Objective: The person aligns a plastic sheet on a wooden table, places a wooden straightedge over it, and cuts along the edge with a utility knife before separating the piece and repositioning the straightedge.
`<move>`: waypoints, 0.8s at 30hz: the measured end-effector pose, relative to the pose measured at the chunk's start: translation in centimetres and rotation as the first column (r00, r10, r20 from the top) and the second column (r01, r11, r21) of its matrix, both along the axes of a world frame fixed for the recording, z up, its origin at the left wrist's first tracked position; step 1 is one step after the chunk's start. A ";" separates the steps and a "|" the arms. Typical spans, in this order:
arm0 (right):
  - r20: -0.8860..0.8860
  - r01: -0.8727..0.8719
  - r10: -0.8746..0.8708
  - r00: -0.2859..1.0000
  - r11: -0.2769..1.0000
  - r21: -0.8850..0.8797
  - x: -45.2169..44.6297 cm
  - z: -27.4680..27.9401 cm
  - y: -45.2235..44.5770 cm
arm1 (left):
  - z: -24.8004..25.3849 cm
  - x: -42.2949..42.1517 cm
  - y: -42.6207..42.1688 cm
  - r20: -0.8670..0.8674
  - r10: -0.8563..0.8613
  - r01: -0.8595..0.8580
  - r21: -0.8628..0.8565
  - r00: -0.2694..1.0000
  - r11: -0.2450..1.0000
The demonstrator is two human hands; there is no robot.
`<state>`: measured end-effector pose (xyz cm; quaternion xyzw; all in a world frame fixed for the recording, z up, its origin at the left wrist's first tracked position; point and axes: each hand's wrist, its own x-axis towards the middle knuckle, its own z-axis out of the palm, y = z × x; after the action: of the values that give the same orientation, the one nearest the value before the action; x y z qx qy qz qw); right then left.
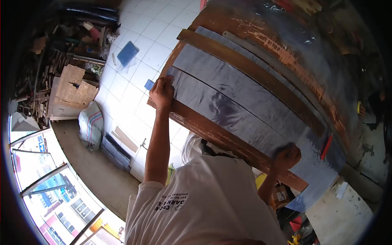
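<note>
A glossy grey-blue sheet (245,90) lies across a worn brown wooden table, with a long straight dark line or slit running along it. At the sheet's left end, my left hand (162,92) is closed, fingers curled on its near corner. My right hand (288,157) is curled like a fist over the near right part of the sheet. It is a little blurred, and what it holds, if anything, is hidden. A brown wooden strip (249,75) rests along the sheet, beyond the slit. Near the right end lies a red, narrow tool (326,147).
Behind the wooden strip is a thin grey bar (281,69). The table's near edge (220,136) runs just before my body. On the white tiled floor lie a blue flat case (127,53) and a white sack (91,125). Scrap wood (75,87) is piled at the left.
</note>
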<state>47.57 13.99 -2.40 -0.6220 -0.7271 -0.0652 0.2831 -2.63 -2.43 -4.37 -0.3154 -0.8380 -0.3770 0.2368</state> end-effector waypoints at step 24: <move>0.004 -0.018 0.018 1.000 1.000 0.019 -0.4 0.3 0.1 | 0.2 0.0 0.8 0.023 0.129 -0.126 -0.099 0.991 0.987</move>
<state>47.16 14.12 -2.10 -0.6125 -0.7327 -0.0708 0.2880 -2.67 -1.59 -4.20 -0.2665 -0.8772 -0.3246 0.2324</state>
